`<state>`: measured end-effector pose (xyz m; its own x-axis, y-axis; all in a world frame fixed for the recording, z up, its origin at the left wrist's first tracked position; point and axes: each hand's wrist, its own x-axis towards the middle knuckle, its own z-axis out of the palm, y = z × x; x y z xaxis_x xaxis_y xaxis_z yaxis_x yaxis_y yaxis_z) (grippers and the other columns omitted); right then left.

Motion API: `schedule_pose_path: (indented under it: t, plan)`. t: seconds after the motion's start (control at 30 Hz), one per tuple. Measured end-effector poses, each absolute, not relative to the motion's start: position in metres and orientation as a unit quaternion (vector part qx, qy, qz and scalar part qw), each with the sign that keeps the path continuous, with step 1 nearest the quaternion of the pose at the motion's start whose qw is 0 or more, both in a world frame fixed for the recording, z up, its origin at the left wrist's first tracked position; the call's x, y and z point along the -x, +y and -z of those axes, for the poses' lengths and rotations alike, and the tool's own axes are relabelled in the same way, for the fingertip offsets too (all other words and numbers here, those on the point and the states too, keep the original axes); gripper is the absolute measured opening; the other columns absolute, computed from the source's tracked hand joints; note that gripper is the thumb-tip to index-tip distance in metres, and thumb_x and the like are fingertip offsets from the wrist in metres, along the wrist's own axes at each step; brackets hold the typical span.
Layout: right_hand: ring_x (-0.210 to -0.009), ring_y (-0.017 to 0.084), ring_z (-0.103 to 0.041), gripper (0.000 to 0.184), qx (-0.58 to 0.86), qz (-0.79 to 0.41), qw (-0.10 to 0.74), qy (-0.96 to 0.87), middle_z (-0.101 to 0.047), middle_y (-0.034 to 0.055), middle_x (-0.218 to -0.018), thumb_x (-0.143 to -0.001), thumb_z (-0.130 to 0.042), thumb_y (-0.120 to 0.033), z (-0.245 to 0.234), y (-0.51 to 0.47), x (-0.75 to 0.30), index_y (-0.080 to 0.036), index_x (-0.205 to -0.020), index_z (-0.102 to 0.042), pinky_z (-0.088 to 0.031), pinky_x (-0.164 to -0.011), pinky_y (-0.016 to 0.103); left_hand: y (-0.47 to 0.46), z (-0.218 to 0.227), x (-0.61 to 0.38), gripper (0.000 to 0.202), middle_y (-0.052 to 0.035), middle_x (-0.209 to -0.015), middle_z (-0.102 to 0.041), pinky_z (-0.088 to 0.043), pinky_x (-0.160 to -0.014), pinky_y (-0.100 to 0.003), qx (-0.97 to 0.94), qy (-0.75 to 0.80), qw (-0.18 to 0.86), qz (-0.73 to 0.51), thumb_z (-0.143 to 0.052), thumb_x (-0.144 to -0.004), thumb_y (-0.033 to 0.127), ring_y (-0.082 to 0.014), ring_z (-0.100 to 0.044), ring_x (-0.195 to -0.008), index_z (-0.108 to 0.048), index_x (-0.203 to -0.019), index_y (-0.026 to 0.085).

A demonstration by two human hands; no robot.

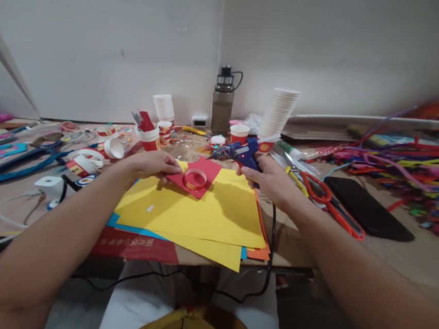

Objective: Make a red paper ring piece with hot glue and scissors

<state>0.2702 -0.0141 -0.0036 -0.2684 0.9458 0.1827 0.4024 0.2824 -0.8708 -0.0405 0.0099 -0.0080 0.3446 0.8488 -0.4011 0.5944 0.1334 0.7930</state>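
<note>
My right hand (267, 175) is wrapped round the handle of a blue hot glue gun (244, 151), its nozzle pointing left. A small red light shows on the gun's side. My left hand (159, 166) pinches the left corner of a piece of red paper (211, 171) over a stack of coloured sheets. On the red paper stands a ring cut from a paper cup (195, 181), with a white inside and a red and gold outside. Beneath lies the top yellow sheet (198, 219), with blue and orange sheets showing at its edges.
Behind stand a water bottle (223, 103), stacked paper cups (281, 111) and a cup of red sticks (147, 134). Scissors (316, 188), a box cutter (348, 221) and a phone (368, 207) lie at right. Pipe cleaners (417, 168) crowd the far right. A black cord (272, 242) hangs over the edge.
</note>
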Motion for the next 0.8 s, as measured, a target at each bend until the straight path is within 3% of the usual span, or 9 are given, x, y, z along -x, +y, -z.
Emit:
schedule_pose_path:
  t: [0.2,0.3,0.5,0.63,0.8]
  plan:
    - [-0.055,0.011,-0.048,0.017,0.471,-0.364,0.376,-0.71,-0.059,0.0003,-0.074,-0.079,-0.058,-0.029,0.002,-0.016,-0.269,-0.018,-0.092,-0.056,-0.039,-0.05,0.024,0.008,0.018,0.028,0.033,0.0013,-0.056,-0.062,-0.04,-0.042,-0.018,-0.572,0.587,0.538,-0.198,-0.079,-0.063,0.033,-0.0077,-0.05,-0.045,-0.072,-0.091,0.018]
    - [-0.056,0.011,-0.048,0.018,0.467,-0.365,0.384,-0.708,-0.057,-0.0006,-0.072,-0.079,-0.059,-0.03,0.001,-0.017,-0.269,-0.018,-0.093,-0.057,-0.039,-0.05,0.024,0.003,0.019,0.017,0.023,0.0007,-0.054,-0.06,-0.039,-0.04,-0.016,-0.553,0.573,0.571,-0.199,-0.077,-0.066,0.035,-0.0061,-0.049,-0.043,-0.07,-0.076,0.015]
    - [-0.056,0.011,-0.048,0.019,0.459,-0.374,0.386,-0.707,-0.059,0.0007,-0.076,-0.079,-0.059,-0.03,0.003,-0.016,-0.269,-0.018,-0.093,-0.058,-0.039,-0.05,0.024,0.005,0.025,-0.002,0.038,0.0013,-0.045,-0.053,-0.023,-0.029,-0.017,-0.49,0.614,0.574,-0.231,-0.069,-0.072,0.052,-0.0063,-0.042,-0.03,-0.061,-0.067,0.015]
    - [-0.057,0.01,-0.047,0.021,0.467,-0.375,0.384,-0.703,-0.059,0.0007,-0.077,-0.077,-0.06,-0.031,0.003,-0.016,-0.27,-0.018,-0.094,-0.057,-0.039,-0.051,0.024,0.013,0.035,-0.01,0.036,0.003,-0.038,-0.048,-0.015,-0.028,-0.019,-0.473,0.64,0.544,-0.265,-0.071,-0.071,0.046,-0.0051,-0.033,-0.025,-0.056,-0.058,0.016]
    - [-0.057,0.01,-0.047,0.019,0.459,-0.375,0.395,-0.702,-0.057,0.0002,-0.075,-0.078,-0.058,-0.03,-0.002,-0.021,-0.268,-0.017,-0.091,-0.057,-0.038,-0.051,0.025,0.012,0.039,-0.017,0.025,0.0041,-0.043,-0.05,-0.026,-0.032,-0.016,-0.424,0.606,0.56,-0.374,-0.066,-0.075,0.032,-0.0045,-0.039,-0.032,-0.053,-0.061,0.016]
